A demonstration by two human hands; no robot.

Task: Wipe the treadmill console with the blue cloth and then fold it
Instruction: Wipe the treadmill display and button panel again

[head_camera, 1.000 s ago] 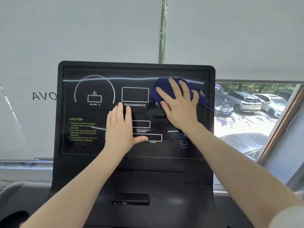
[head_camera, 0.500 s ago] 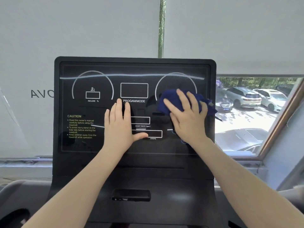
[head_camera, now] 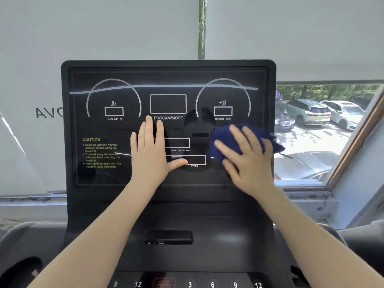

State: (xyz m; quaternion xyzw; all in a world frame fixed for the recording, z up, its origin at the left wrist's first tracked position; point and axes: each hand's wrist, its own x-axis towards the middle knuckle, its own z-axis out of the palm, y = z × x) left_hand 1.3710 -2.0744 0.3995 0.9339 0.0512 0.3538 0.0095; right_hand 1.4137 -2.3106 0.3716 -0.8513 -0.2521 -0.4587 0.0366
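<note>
Wiping is judged under way: the blue cloth (head_camera: 221, 140) is pressed at three o'clock on the treadmill console (head_camera: 128, 80) by the right hand (head_camera: 249, 161), fingers spread, the left hand (head_camera: 149, 154) is laid flat, fingers together, and a sweep toward nine o'clock seems needed.

left hand (head_camera: 152, 154) flat on console (head_camera: 99, 175) centre, right hand (head_camera: 248, 161) on cloth (head_camera: 220, 142) at console's right, window (head_camera: 324, 129) behind right

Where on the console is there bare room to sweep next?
Free: the top band of the glossy black console panel, incline dial to speed dial, and the left around the yellow caution text. Crowded: mid-panel, with the flat left hand beside the right hand pressing the dark blue cloth.
</note>
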